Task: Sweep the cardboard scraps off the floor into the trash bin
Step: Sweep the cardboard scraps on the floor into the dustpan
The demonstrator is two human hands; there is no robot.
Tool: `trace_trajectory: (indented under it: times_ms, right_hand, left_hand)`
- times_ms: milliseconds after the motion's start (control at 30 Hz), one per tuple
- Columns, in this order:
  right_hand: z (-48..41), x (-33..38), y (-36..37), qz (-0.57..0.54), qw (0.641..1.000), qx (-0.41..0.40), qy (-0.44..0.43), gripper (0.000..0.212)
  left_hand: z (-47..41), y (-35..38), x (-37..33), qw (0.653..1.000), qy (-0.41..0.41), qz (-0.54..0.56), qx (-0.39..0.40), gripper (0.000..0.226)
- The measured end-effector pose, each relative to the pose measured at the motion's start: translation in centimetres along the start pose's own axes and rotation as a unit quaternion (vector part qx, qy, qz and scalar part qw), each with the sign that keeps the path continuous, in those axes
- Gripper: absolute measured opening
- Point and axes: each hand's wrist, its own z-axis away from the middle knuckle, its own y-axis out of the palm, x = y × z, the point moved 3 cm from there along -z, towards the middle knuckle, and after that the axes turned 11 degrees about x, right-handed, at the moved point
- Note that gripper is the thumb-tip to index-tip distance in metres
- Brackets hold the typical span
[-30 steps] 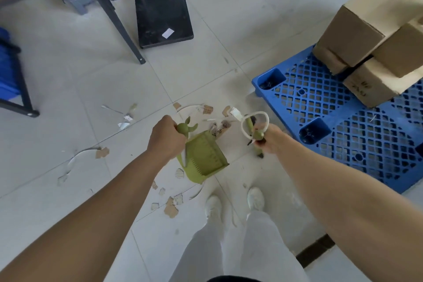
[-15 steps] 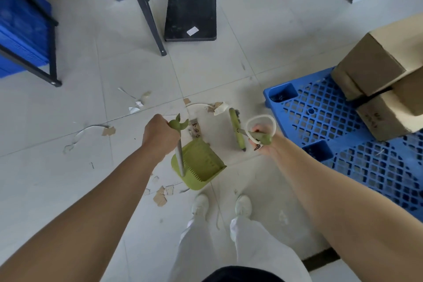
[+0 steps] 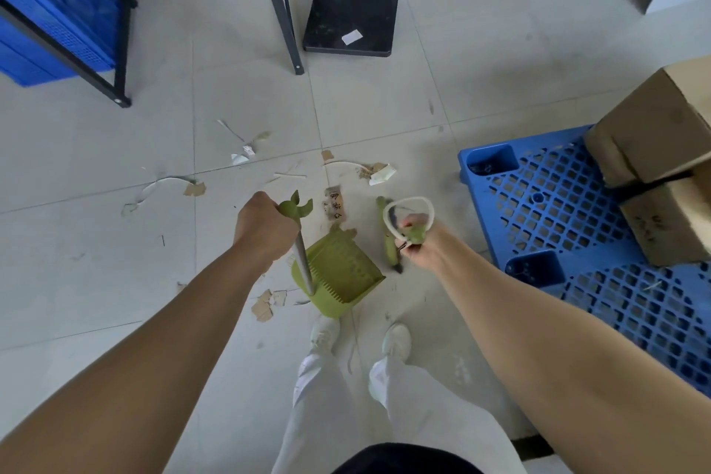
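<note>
At frame centre, the left hand (image 3: 265,229) grips the dustpan (image 3: 338,275) pole; the right hand (image 3: 417,244) grips the broom (image 3: 388,239), scraps (image 3: 334,206) just above.

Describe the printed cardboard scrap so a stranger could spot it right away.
Start at the blue pallet on the right and look left to the green dustpan. The scrap lies just beyond its far edge. Unlike its neighbours, it shows bold dark printed characters.
</note>
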Motion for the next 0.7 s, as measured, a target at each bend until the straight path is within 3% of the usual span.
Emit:
trace_trajectory:
  times_ms: [233,500,567,700]
  right_hand:
    - [0.1,1.4,-0.4,-0.055,0.996,0.051,-0.041,0.024]
    - [0.6,6.9,-1.6,-0.014,0.994,-0.070,-0.079,0.026]
    - [0.2,8.1,-1.7,-0.017,0.993,-0.086,-0.078,0.014]
    - [-1.5,8.8,-0.9,-0.027,0.995,-0.082,-0.054,0.013]
  left_hand:
    - [-0.5,-0.8,-0.6,1.000,-0.024,0.002,-0.013,0.021]
    - [-2.8,-1.6,-2.4,1.000,-0.008,0.002,-0.004,0.013]
    - [-3.9,-1.8,-3.2,1.000,0.000,0.011,0.002,0.014]
    - [-5.7,-2.2,-4.8,0.999,0.017,0.028,0.013,0.014]
